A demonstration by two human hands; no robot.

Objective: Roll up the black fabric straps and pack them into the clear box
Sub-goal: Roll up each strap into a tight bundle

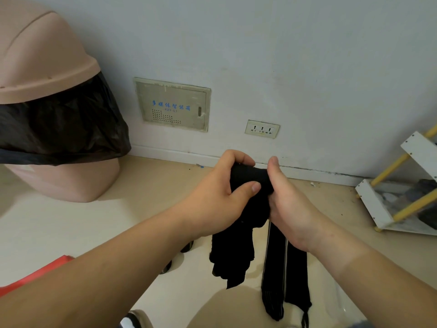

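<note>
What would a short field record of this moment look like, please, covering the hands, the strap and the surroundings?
left hand: grips the rolled end of the black fabric strap
right hand: holds the same roll from the other side
loose tail: hangs unrolled below the hands
striped straps: extend down below the right hand
clear box: not in view
surroundings: pink bin, wall socket, white rack

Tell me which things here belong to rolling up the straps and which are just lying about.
Job in hand: half-rolled strap, gripped by the left hand and the right hand; other straps below it. The clear box is not in view.

Lying about: bin, wall panel, socket, rack, red item.
</note>
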